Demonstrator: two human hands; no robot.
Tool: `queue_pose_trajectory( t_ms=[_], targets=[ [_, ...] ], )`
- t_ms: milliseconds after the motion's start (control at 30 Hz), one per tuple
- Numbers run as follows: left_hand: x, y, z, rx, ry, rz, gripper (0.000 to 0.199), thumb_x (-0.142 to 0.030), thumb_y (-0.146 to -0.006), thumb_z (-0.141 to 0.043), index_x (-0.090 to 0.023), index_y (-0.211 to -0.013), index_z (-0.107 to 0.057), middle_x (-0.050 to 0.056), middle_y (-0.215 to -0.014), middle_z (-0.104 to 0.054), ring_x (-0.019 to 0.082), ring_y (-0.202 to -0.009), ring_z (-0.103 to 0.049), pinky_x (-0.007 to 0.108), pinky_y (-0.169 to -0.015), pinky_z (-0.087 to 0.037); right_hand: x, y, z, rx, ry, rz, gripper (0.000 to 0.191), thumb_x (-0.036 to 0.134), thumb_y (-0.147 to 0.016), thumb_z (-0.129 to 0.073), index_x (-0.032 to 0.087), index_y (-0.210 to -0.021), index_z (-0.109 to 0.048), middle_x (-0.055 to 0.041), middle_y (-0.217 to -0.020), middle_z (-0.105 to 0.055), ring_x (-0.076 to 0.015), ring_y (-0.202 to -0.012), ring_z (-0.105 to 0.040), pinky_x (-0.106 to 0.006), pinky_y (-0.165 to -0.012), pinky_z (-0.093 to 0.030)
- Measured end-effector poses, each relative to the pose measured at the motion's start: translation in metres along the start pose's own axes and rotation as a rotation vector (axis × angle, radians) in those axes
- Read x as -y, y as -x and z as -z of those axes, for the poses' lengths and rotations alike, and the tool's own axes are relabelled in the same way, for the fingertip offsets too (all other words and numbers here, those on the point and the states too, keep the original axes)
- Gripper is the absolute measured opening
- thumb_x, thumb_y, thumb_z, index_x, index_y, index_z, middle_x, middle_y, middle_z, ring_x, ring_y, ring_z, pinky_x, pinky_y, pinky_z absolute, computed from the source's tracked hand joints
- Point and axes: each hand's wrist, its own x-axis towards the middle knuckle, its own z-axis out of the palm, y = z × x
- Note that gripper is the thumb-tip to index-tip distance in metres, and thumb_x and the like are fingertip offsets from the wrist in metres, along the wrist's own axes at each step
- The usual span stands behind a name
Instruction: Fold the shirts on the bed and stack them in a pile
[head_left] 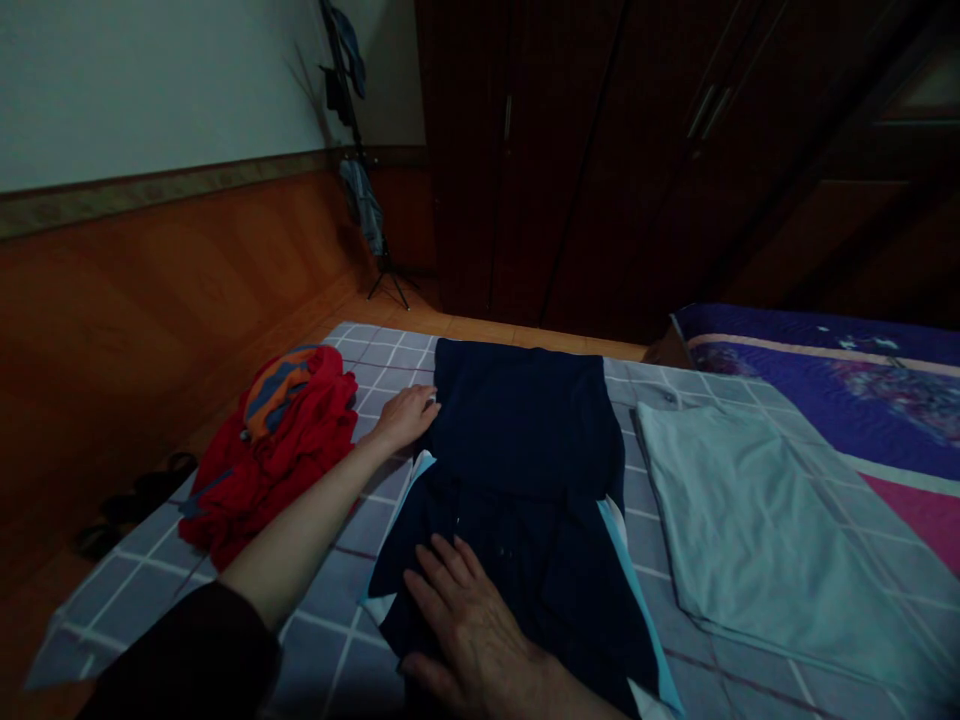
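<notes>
A navy garment (525,420) with light-blue and white trim along its sides is spread on the checked bed sheet (360,590). Its far part makes a plain rectangle; the nearer part overlaps it in folds. At its left edge is my left hand (406,416), fingers closed on the cloth there. My right hand (476,630) lies flat on the near part, fingers stretched out and holding nothing.
Left of the garment is a crumpled red cloth (300,460) with orange and blue patches. A folded pale-green cloth (757,520) lies to the right. Beyond are a dark wardrobe (570,180), a clothes stand (386,262) and a purple patterned bed cover (810,350).
</notes>
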Motion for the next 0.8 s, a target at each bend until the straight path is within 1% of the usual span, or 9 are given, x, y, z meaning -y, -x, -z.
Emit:
queue_pose_trajectory(
  t_ms=[67,133,233,333,433,500,633,733,800],
  targets=[
    [-0.004,-0.029,-0.013,-0.044,-0.005,0.086,0.045,-0.036,-0.09,-0.05,-0.014,-0.129,-0.049,0.014,-0.12,-0.06,0.027,-0.114,-0.055,0.037,-0.094,-0.045,0.0,0.0,0.003,0.013,-0.032,0.014,0.067,0.05,-0.092,-0.043,0.016,-0.147,-0.025,-0.0125,-0.153,-0.021,-0.0281,-0.142,-0.008,-0.051,-0.114,-0.013],
    [-0.004,-0.056,-0.025,-0.079,-0.011,0.183,0.05,-0.038,-0.089,-0.053,-0.014,-0.133,-0.044,0.015,-0.121,-0.058,0.028,-0.113,-0.055,0.039,-0.091,-0.046,-0.001,-0.002,0.005,0.012,-0.055,0.023,0.068,0.054,-0.092,-0.04,0.016,-0.147,-0.026,-0.013,-0.152,-0.022,-0.0276,-0.142,-0.009,-0.051,-0.114,-0.013],
    [0.003,-0.09,-0.034,-0.102,-0.012,0.305,0.042,-0.034,-0.09,-0.055,-0.016,-0.128,-0.048,0.012,-0.119,-0.057,0.025,-0.104,-0.059,0.042,-0.086,-0.05,-0.005,-0.005,0.005,0.005,-0.041,0.046,0.069,0.059,-0.091,-0.038,0.015,-0.144,-0.032,-0.0154,-0.149,-0.03,-0.0283,-0.141,-0.016,-0.051,-0.113,-0.015],
    [0.017,-0.113,-0.032,-0.115,-0.017,0.362,0.032,-0.033,-0.091,-0.055,-0.016,-0.119,-0.054,0.009,-0.116,-0.058,0.021,-0.099,-0.06,0.041,-0.083,-0.051,-0.01,-0.008,0.0,-0.019,0.048,0.094,0.068,0.058,-0.091,-0.039,0.014,-0.142,-0.034,-0.0166,-0.148,-0.032,-0.0303,-0.139,-0.019,-0.052,-0.112,-0.021],
    [0.024,-0.121,-0.031,-0.144,-0.048,0.384,0.032,-0.032,-0.091,-0.056,-0.016,-0.118,-0.055,0.009,-0.116,-0.058,0.021,-0.099,-0.06,0.041,-0.082,-0.052,-0.014,-0.013,-0.008,-0.056,0.187,0.118,0.046,0.041,-0.098,-0.032,0.016,-0.136,-0.041,-0.0136,-0.144,-0.04,-0.0295,-0.135,-0.031,-0.05,-0.108,-0.031],
    [0.023,-0.12,-0.033,-0.169,-0.075,0.365,0.032,-0.031,-0.091,-0.056,-0.016,-0.119,-0.054,0.009,-0.117,-0.057,0.022,-0.099,-0.06,0.041,-0.082,-0.052,-0.016,-0.016,-0.014,-0.085,0.271,0.123,0.039,0.031,-0.1,-0.026,0.018,-0.131,-0.046,-0.0108,-0.14,-0.046,-0.028,-0.131,-0.038,-0.048,-0.104,-0.038],
    [0.015,-0.116,-0.039,-0.225,-0.126,0.249,0.033,-0.032,-0.091,-0.056,-0.016,-0.12,-0.054,0.009,-0.12,-0.056,0.023,-0.102,-0.058,0.044,-0.085,-0.05,-0.02,-0.019,-0.025,-0.157,0.373,0.149,0.037,0.031,-0.1,-0.026,0.02,-0.126,-0.05,-0.0078,-0.138,-0.049,-0.0272,-0.128,-0.043,-0.048,-0.099,-0.044],
    [0.007,-0.117,-0.034,-0.237,-0.141,0.162,0.032,-0.032,-0.091,-0.056,-0.016,-0.119,-0.055,0.009,-0.121,-0.056,0.023,-0.103,-0.058,0.044,-0.087,-0.05,-0.022,-0.018,-0.028,-0.186,0.406,0.163,0.036,0.031,-0.1,-0.027,0.021,-0.125,-0.051,-0.0065,-0.139,-0.048,-0.0254,-0.13,-0.041,-0.046,-0.1,-0.044],
    [-0.003,-0.122,-0.031,-0.245,-0.135,0.109,0.034,-0.032,-0.091,-0.056,-0.016,-0.121,-0.054,0.01,-0.124,-0.054,0.024,-0.106,-0.057,0.046,-0.089,-0.049,-0.022,-0.018,-0.029,-0.2,0.421,0.155,0.035,0.031,-0.1,-0.028,0.021,-0.124,-0.052,-0.0059,-0.14,-0.047,-0.0246,-0.13,-0.04,-0.046,-0.1,-0.044]
  ],
)
